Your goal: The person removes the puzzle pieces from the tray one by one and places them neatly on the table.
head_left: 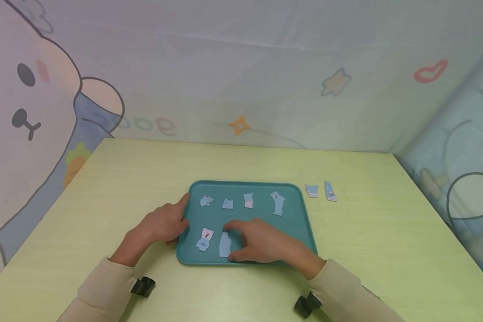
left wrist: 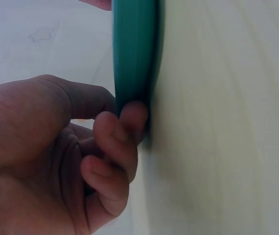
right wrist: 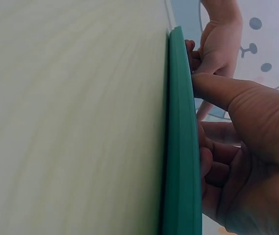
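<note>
A teal tray (head_left: 247,181) lies on the table with several irregular cut card pieces on it. My left hand (head_left: 164,222) holds the tray's left edge; in the left wrist view the thumb meets the rim and the curled fingers (left wrist: 114,142) lie against its underside. Over the front of the tray, my right hand (head_left: 261,241) pinches a plain blue card piece (head_left: 224,244) lengthwise, index fingertip at its far end and thumb at its near end. Just left of it lies a blue and white piece (head_left: 204,239) with a red mark. The tray wall hides the pinched piece in the right wrist view.
Along the tray's back half lie card pieces, among them a small one (head_left: 227,204), a blue and pink one (head_left: 248,200) and a long one (head_left: 278,204). Two more pieces (head_left: 312,191) (head_left: 330,191) rest on the table (head_left: 370,232) beyond the tray's right side. A printed cloth (head_left: 241,67) hangs behind.
</note>
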Motion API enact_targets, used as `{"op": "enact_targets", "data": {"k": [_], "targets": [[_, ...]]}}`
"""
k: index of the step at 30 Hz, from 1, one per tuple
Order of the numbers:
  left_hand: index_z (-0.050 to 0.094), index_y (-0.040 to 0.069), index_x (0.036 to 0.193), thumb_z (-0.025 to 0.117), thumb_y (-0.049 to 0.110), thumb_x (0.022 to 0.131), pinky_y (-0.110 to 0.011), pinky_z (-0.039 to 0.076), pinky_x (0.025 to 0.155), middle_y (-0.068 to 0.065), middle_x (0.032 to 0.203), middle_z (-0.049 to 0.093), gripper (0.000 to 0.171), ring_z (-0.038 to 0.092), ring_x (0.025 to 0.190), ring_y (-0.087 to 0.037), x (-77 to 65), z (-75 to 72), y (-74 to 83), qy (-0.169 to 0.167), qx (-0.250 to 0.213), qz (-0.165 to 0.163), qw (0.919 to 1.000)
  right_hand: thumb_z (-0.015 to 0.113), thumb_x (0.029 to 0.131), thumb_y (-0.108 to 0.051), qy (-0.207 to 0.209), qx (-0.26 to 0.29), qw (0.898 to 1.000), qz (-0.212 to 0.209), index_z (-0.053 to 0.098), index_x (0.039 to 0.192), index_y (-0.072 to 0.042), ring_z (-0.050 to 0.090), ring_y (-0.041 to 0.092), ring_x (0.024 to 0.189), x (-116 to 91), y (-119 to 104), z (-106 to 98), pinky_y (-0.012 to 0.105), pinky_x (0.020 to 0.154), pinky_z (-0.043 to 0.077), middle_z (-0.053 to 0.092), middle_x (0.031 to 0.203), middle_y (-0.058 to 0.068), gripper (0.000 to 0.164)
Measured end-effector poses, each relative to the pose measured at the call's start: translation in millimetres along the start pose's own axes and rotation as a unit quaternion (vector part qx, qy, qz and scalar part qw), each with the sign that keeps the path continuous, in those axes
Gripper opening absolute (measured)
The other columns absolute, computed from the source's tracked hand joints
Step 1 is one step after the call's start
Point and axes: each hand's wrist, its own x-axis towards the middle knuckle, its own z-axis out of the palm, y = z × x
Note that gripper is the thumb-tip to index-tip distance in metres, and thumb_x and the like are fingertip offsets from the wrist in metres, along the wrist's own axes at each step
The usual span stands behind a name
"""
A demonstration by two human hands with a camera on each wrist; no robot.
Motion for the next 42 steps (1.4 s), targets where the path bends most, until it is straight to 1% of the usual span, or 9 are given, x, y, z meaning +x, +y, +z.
{"op": "enact_targets", "data": {"k": [5, 11, 13, 19, 25, 33, 38, 42], "targets": [[0.013, -0.011, 0.164, 0.048, 0.009, 0.1, -0.029, 0.035, 0.05, -0.002, 0.053, 0.052, 0.076, 0.053, 0.047, -0.016, -0.4, -0.3, 1.0, 0.001, 0.002, 0.002, 1.0, 0.082, 0.091, -0.033, 0.004, -0.003, 1.0, -0.001, 0.063, 0.143, -0.015, 0.043, 0.007, 0.06, -0.3, 0.7, 1.0, 0.024, 0.059, 0.034, 0.047, 0.063, -0.007, 0.058], [0.013, -0.011, 0.165, 0.048, 0.01, 0.101, -0.029, 0.035, 0.051, -0.002, 0.054, 0.052, 0.076, 0.053, 0.048, -0.016, -0.9, 0.1, 0.8, 0.0, 0.004, 0.0, 1.0, 0.08, 0.092, -0.034, 0.002, -0.01, 1.0, 0.002, 0.062, 0.144, -0.015, 0.046, 0.008, 0.065, -0.9, -1.1, 1.5, 0.025, 0.062, 0.036, 0.049, 0.068, -0.007, 0.058], [0.013, -0.011, 0.164, 0.048, 0.01, 0.101, -0.029, 0.036, 0.051, -0.002, 0.054, 0.052, 0.076, 0.053, 0.048, -0.016, -1.0, 0.4, 0.3, 0.0, 0.003, -0.001, 1.0, 0.08, 0.093, -0.033, 0.002, -0.008, 1.0, 0.0, 0.061, 0.145, -0.015, 0.046, 0.008, 0.064, -0.8, -1.6, 2.2, 0.024, 0.061, 0.037, 0.049, 0.068, -0.007, 0.058], [0.013, -0.011, 0.164, 0.048, 0.009, 0.1, -0.03, 0.036, 0.052, -0.002, 0.054, 0.052, 0.076, 0.053, 0.048, -0.015, -0.7, 1.8, -1.3, -0.002, 0.0, -0.002, 1.0, 0.078, 0.093, -0.029, 0.006, 0.008, 1.0, -0.003, 0.06, 0.146, -0.012, 0.046, 0.006, 0.057, -0.1, -0.7, 4.2, 0.023, 0.056, 0.035, 0.049, 0.062, -0.007, 0.059], [0.013, -0.011, 0.164, 0.048, 0.008, 0.1, -0.03, 0.036, 0.051, -0.003, 0.053, 0.053, 0.076, 0.054, 0.047, -0.016, 0.6, 1.7, -1.6, -0.001, 0.0, 0.002, 1.0, 0.077, 0.092, -0.022, 0.016, 0.035, 0.999, -0.01, 0.055, 0.15, -0.007, 0.047, 0.004, 0.055, -1.8, 2.6, 1.6, 0.022, 0.056, 0.036, 0.05, 0.06, -0.009, 0.064], [0.013, -0.011, 0.164, 0.048, 0.009, 0.1, -0.03, 0.037, 0.052, -0.003, 0.053, 0.054, 0.076, 0.054, 0.047, -0.016, 1.7, 1.1, -1.3, 0.0, 0.002, 0.002, 1.0, 0.075, 0.092, -0.017, 0.039, 0.058, 0.997, -0.024, 0.051, 0.154, -0.007, 0.04, 0.002, 0.052, -8.0, 7.0, -7.5, 0.023, 0.057, 0.033, 0.043, 0.056, -0.012, 0.067], [0.013, -0.011, 0.164, 0.048, 0.009, 0.1, -0.03, 0.036, 0.052, -0.002, 0.053, 0.053, 0.076, 0.054, 0.047, -0.016, 1.5, 1.4, -1.5, 0.0, 0.001, 0.0, 1.0, 0.072, 0.093, -0.013, 0.04, 0.074, 0.996, -0.017, 0.049, 0.155, -0.007, 0.033, 0.004, 0.05, -12.8, 11.5, -12.8, 0.023, 0.056, 0.03, 0.037, 0.054, -0.011, 0.068], [0.013, -0.011, 0.165, 0.048, 0.009, 0.1, -0.03, 0.036, 0.051, -0.002, 0.054, 0.053, 0.076, 0.054, 0.047, -0.016, 1.2, 1.7, -1.2, 0.001, 0.0, -0.002, 1.0, 0.071, 0.093, -0.012, 0.04, 0.09, 0.995, -0.015, 0.048, 0.156, -0.006, 0.032, 0.005, 0.049, -15.3, 15.0, -16.8, 0.023, 0.057, 0.03, 0.036, 0.054, -0.011, 0.067]]}}
